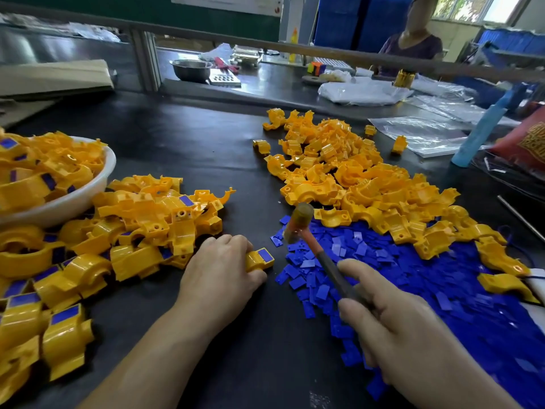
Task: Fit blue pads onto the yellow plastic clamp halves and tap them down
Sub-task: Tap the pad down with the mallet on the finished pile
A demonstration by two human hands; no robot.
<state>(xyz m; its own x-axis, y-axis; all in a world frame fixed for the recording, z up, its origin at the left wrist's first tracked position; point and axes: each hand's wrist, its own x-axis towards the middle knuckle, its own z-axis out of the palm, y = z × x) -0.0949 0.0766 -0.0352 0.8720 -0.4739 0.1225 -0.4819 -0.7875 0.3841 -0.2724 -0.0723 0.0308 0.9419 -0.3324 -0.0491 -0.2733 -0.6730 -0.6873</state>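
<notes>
My left hand (219, 270) presses a yellow clamp half (256, 261) onto the dark table; a blue pad (264, 255) lies on its upper end. My right hand (392, 323) grips the handle of a small mallet (298, 222), whose amber head hangs raised just right of and above the clamp half. A wide heap of loose blue pads (413, 284) lies under and beyond my right hand. Bare yellow clamp halves (348, 172) are piled behind it.
Clamp halves with pads fitted (141, 228) are heaped at the left and fill a white bowl (73, 199). Plastic bags (421, 134), a blue tube (483, 125) and a red cushion (525, 140) lie at the far right. A person (413, 39) sits across a rail.
</notes>
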